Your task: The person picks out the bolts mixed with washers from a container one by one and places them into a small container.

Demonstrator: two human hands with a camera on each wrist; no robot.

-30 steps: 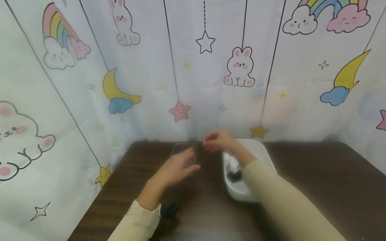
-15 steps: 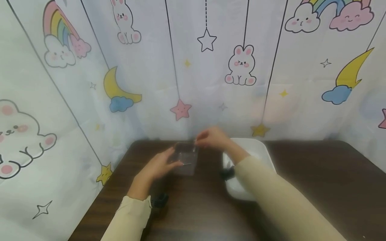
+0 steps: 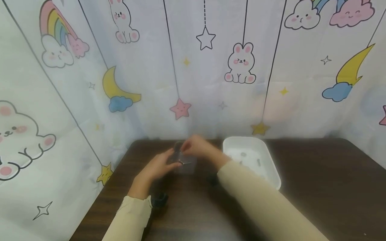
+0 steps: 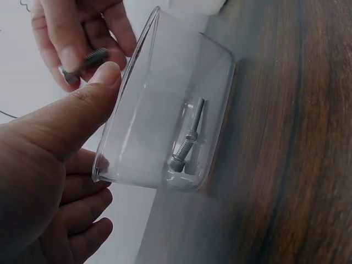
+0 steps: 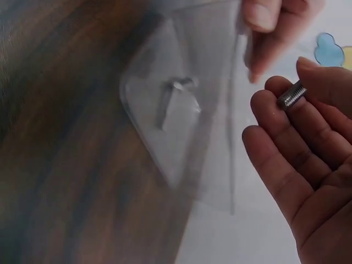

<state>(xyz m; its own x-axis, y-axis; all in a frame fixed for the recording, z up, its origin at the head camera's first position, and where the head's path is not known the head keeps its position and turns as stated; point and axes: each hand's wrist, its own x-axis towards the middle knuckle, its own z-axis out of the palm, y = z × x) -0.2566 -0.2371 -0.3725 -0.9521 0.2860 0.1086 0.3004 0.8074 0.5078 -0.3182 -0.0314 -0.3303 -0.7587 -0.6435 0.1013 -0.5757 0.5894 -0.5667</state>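
My left hand (image 3: 153, 168) grips a clear plastic box (image 4: 144, 118) by its rim, thumb on one side and fingers on the other. Inside the box, in the left wrist view, a threaded bolt (image 4: 180, 155) and a thinner metal pin or screw (image 4: 198, 115) lie on the bottom. Just over the open top, my right hand (image 3: 197, 147) pinches a short threaded bolt (image 5: 292, 94) between thumb and fingers. That bolt is outside the box, beside my left thumb in the left wrist view. The head view hides it behind the right fingers.
A white tray (image 3: 277, 177) with several small metal parts stands to the right on the dark wooden table (image 3: 319, 187). The right forearm crosses its near left side. A white curtain (image 3: 211, 87) with printed bunnies and stars hangs behind the table's far edge.
My right hand has moved left from beside the tray to over the box. The left hand has shifted left and down, from over the box to its side rim.
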